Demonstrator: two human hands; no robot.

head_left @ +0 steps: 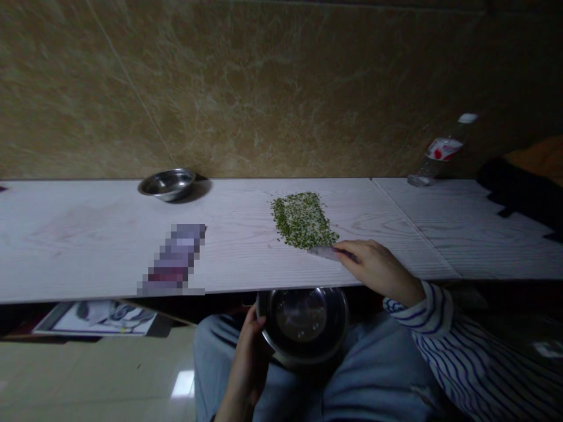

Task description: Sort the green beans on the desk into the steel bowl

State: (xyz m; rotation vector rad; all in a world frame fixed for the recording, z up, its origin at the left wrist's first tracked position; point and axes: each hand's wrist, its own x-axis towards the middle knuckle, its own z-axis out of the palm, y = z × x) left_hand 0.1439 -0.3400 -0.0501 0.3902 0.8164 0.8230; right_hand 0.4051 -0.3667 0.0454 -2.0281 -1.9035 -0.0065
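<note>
The chopped green bits (303,220) lie in a flat, loose-edged patch at the centre of the frame, on the white wood-grained counter (237,252); at their lower edge is the knife (324,252), blade pointing left, its handle gripped in the person's right hand (379,268); below, at lower centre, the left hand (254,343) holds the large metal bowl (308,356) by its left rim, over the lap; a small metal bowl (168,195) stands left of centre near the wall (272,88); a clear bottle (442,149) leans in view at upper right.
</note>
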